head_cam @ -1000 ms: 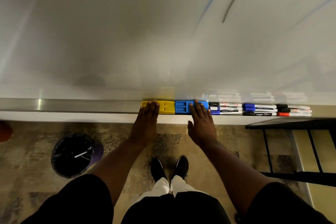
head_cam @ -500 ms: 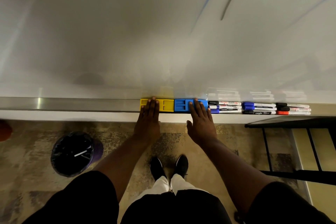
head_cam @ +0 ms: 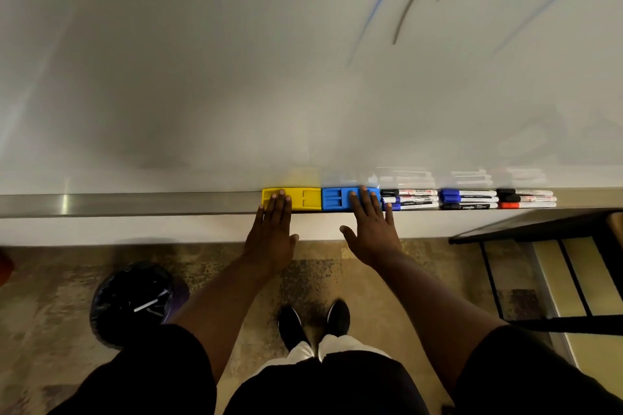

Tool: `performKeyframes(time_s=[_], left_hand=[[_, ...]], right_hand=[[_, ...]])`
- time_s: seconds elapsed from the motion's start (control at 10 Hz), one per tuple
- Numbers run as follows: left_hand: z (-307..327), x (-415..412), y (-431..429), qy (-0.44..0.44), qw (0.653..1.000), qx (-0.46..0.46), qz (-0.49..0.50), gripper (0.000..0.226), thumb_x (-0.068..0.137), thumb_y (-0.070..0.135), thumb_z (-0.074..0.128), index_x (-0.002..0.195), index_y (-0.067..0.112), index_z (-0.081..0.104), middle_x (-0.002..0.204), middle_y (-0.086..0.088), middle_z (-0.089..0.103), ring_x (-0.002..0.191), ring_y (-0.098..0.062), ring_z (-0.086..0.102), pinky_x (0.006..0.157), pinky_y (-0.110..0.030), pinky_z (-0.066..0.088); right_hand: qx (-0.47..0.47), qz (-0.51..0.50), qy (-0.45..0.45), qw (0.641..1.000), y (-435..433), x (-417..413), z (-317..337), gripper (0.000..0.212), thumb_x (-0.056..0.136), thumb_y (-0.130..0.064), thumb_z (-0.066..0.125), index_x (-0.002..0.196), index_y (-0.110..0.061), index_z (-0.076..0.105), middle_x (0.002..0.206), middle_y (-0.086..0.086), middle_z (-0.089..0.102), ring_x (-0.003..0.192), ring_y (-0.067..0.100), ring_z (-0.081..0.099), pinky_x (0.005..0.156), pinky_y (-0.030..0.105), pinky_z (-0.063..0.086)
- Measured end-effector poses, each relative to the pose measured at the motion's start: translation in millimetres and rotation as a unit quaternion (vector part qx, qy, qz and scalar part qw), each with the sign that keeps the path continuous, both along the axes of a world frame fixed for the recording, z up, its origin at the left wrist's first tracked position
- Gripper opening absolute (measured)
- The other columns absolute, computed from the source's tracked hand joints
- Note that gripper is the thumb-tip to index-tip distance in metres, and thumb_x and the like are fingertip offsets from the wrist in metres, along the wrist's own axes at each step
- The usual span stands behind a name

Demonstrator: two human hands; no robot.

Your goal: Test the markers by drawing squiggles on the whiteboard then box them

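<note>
Right: both hands down on the boxes at the whiteboard ledge, markers untouched.
Left hand [head_cam: 271, 232] grip: fingers straight and close together, tips resting on the left end of the yellow box [head_cam: 308, 199], pinching nothing. Right hand [head_cam: 372, 232] grip: fingers straight and slightly fanned, thumb out, tips on the blue box [head_cam: 332, 199], holding nothing. The two boxes sit end to end on the metal ledge [head_cam: 135, 204] under the whiteboard [head_cam: 236, 61]. Markers [head_cam: 468, 199] lie capped in three bundles on the same ledge, just right of the blue box; caps are black, blue and red. Blue and dark streaks [head_cam: 414, 0] on the board at upper right, blurred. Black bin [head_cam: 131, 303] on the floor to the left, black frame [head_cam: 539, 229] to the right.
</note>
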State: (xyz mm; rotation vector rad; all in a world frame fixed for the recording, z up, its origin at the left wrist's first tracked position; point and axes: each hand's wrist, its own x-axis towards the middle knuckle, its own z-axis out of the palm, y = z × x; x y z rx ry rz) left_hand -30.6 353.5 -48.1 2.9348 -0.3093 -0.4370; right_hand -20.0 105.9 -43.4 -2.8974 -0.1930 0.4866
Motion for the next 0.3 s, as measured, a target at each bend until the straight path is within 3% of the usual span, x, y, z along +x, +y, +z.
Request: performKeyframes(time_s=[0.3], left_hand=[[27,-29,1,-0.022,0.999,0.005,-0.026,0.093,0.095,0.067,0.029,0.152,0.012,-0.020,0.157,-0.006,-0.031,0.147,-0.023,-0.026,0.122,-0.042,-0.009]], right_hand=[[0.009,0.001,-0.004,1.000,11,-55,13,0.082,0.097,-0.070,0.016,0.155,-0.025,-0.020,0.161,-0.003,-0.029,0.149,0.017,-0.025,0.122,0.049,-0.010]])
